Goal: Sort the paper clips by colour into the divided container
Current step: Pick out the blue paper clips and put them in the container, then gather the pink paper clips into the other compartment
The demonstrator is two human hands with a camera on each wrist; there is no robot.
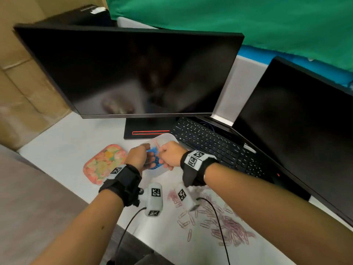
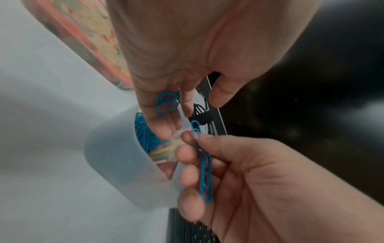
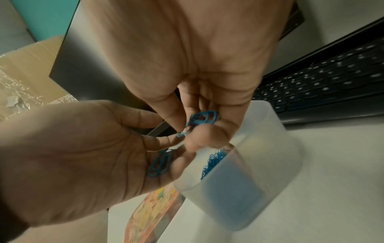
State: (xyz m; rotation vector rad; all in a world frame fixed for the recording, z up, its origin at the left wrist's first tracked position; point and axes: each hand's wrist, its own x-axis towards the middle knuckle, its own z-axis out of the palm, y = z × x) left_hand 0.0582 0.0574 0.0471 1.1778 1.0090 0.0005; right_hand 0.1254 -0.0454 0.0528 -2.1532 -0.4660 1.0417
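Note:
Both hands meet over the translucent divided container [image 1: 166,137] on the white desk. My left hand [image 1: 136,156] cups a few blue paper clips [image 2: 167,103] on its curled fingers. My right hand [image 1: 170,155] pinches a chain of linked blue clips [image 2: 204,166] between thumb and fingers, just above the container's rim [image 2: 116,156]. One compartment holds a heap of blue clips [image 3: 214,160]; another shows yellowish and pink ones [image 2: 164,152]. A loose pile of pink clips [image 1: 225,222] lies on the desk under my right forearm.
A flowered pink lid or tin [image 1: 103,163] lies left of the container. A black keyboard [image 1: 214,146] and a monitor stand [image 1: 147,131] are close behind it, with two dark monitors above. Wrist camera cables hang near the front edge.

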